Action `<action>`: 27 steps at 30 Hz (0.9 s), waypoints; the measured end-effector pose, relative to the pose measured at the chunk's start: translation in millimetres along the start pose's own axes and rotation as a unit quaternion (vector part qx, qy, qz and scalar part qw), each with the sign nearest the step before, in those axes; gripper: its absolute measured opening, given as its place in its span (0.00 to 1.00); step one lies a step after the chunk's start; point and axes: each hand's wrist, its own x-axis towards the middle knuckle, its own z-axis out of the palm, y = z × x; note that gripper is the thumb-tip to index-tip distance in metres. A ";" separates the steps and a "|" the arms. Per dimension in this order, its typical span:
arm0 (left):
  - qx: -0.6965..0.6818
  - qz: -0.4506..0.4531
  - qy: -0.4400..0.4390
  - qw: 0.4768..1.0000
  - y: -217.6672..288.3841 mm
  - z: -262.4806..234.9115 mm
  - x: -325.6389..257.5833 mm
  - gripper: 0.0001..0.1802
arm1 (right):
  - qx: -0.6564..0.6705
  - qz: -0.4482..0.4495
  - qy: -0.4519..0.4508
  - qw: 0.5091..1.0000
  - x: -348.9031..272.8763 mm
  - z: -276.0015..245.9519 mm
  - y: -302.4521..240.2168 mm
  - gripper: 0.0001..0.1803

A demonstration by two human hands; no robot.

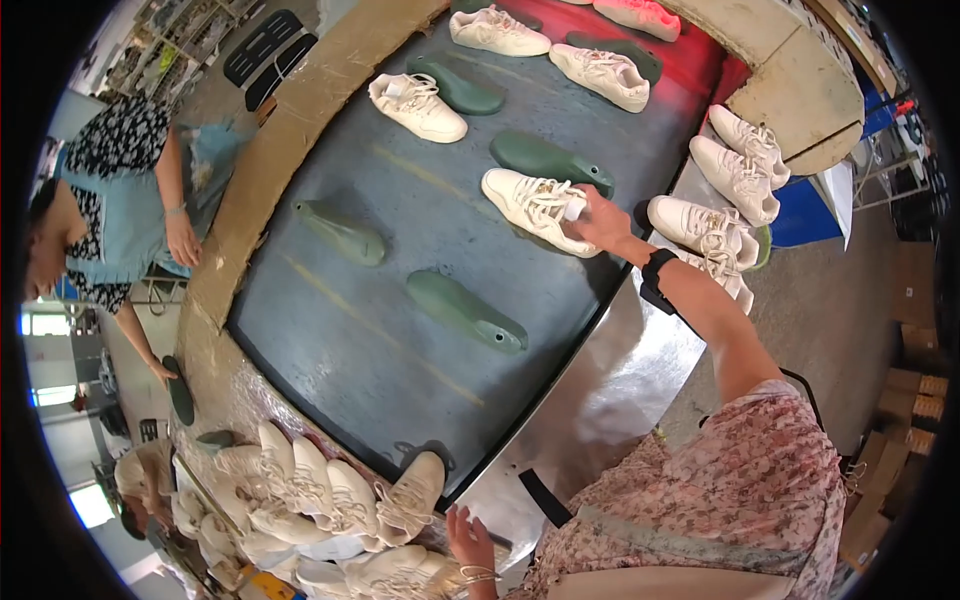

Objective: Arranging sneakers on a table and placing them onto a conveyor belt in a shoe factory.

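My right hand [602, 222] grips the heel of a cream lace-up sneaker [525, 203], which rests on the dark conveyor belt [330, 300]. Its toe points to the left. Just beyond it lies a green shoe last [540, 156]. Nearer to me on the belt are another green last [465, 312] and a third last [345, 235] to the left. Low in the view, my left hand [470, 538] is open with its fingers apart and holds nothing. Beside it, a cream sneaker [418, 490] leans at the belt's near end, next to a heap of similar shoes [310, 480].
More sneakers [418, 107] and lasts travel at the far end, under red light. Several sneakers [735, 175] stand along the right metal ledge [610, 395]. Across the belt, a person [130, 190] in a blue apron holds a green last [178, 390]. Cartons [890, 440] are stacked at right.
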 end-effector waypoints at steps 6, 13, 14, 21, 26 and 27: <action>-0.001 -0.036 -0.036 0.999 28.8 -1.7 13.8 0.10 | -0.055 0.015 0.101 0.993 50.7 -11.2 14.6 0.28; 0.034 0.074 -0.057 0.995 -35.2 -9.3 -6.7 0.15 | 0.047 -0.073 -0.043 0.995 56.1 -61.3 36.7 0.53; 0.039 0.059 -0.080 0.994 -44.1 -9.3 -10.8 0.20 | 0.038 -0.133 -0.019 0.990 43.7 -79.1 46.5 0.48; -0.005 -0.132 -0.182 0.974 -24.9 3.9 10.7 0.19 | -0.327 0.063 -0.170 0.927 -62.8 -225.9 210.2 0.15; 0.029 0.045 -0.115 0.992 1.8 1.4 21.7 0.12 | -0.326 -0.079 0.016 0.942 -157.5 -160.8 201.1 0.25; 0.018 0.067 -0.116 0.991 5.3 7.5 23.8 0.12 | -0.329 -0.002 0.089 0.940 -162.3 -152.3 185.0 0.21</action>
